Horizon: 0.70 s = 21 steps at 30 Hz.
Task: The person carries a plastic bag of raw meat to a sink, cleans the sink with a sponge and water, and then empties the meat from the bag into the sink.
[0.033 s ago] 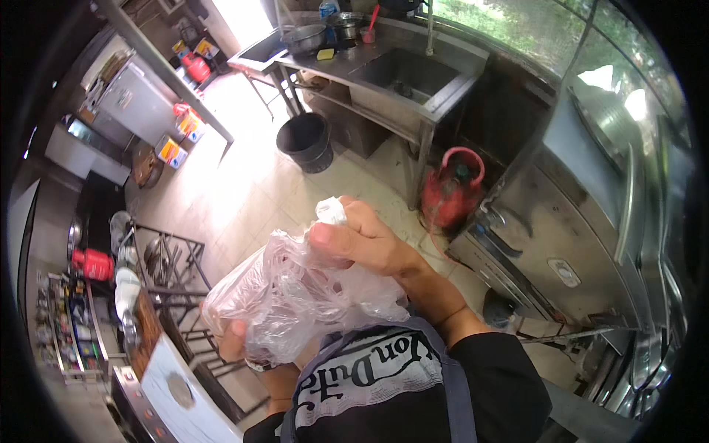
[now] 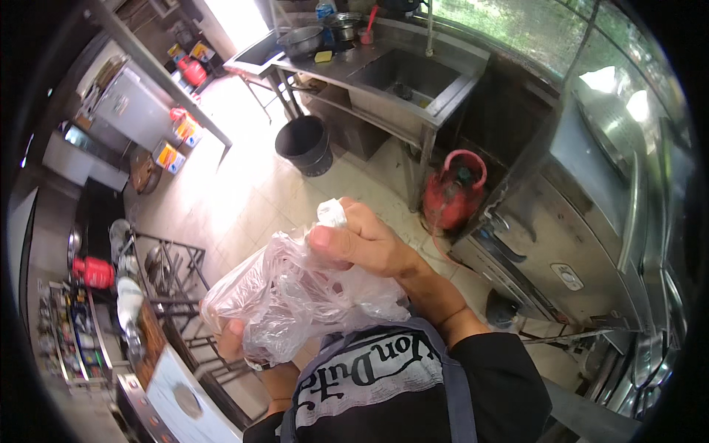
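Close to my chest I hold a thin, see-through plastic bag [image 2: 284, 299], crumpled and pinkish from what is inside. I cannot make out its contents. My right hand [image 2: 369, 244] is closed at the upper right of the bag, thumb and fingers pinching its gathered plastic. A crumpled white end [image 2: 331, 213] sticks up from that grip. My left hand [image 2: 232, 340] grips the bag's lower left side, the thumb in front and the other fingers mostly hidden behind the plastic.
Ahead stand a black bucket [image 2: 304, 145], a metal sink counter [image 2: 340, 70] and a red gas cylinder [image 2: 454, 193]. A large steel appliance [image 2: 550, 251] is on the right. Metal racks [image 2: 173, 269] and a white board [image 2: 181, 391] lie to the left.
The room has shifted very slightly in view. Both hands and the bag keep the same pose.
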Each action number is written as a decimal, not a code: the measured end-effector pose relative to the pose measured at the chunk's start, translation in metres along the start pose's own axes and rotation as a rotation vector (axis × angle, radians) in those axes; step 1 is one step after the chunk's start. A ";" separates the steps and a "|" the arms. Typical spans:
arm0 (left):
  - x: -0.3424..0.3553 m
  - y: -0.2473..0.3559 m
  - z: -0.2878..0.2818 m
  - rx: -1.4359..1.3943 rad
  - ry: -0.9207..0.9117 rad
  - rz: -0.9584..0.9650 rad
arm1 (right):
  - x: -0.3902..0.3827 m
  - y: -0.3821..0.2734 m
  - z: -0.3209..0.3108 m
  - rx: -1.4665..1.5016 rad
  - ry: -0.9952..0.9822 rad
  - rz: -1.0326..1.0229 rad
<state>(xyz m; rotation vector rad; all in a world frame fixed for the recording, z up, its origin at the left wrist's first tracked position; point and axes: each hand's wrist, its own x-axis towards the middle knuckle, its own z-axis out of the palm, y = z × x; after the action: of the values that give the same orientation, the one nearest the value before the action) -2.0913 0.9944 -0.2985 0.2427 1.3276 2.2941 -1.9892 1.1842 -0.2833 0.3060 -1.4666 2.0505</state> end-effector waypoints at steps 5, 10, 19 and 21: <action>0.185 -0.002 0.034 0.114 -0.463 0.261 | 0.116 0.015 -0.077 -0.182 0.139 -0.114; 0.309 -0.047 0.091 0.130 -0.472 0.312 | 0.215 0.043 -0.170 -0.298 0.101 -0.283; 0.500 -0.069 0.205 0.191 -0.509 0.389 | 0.381 0.040 -0.295 -0.453 0.098 -0.411; 0.540 -0.075 0.224 0.207 -0.522 0.404 | 0.412 0.043 -0.322 -0.505 0.091 -0.398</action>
<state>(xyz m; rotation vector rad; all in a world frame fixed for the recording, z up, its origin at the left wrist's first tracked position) -2.4535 1.4584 -0.2914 1.1850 1.3120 2.1635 -2.2948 1.6068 -0.2261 0.2649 -1.6511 1.3174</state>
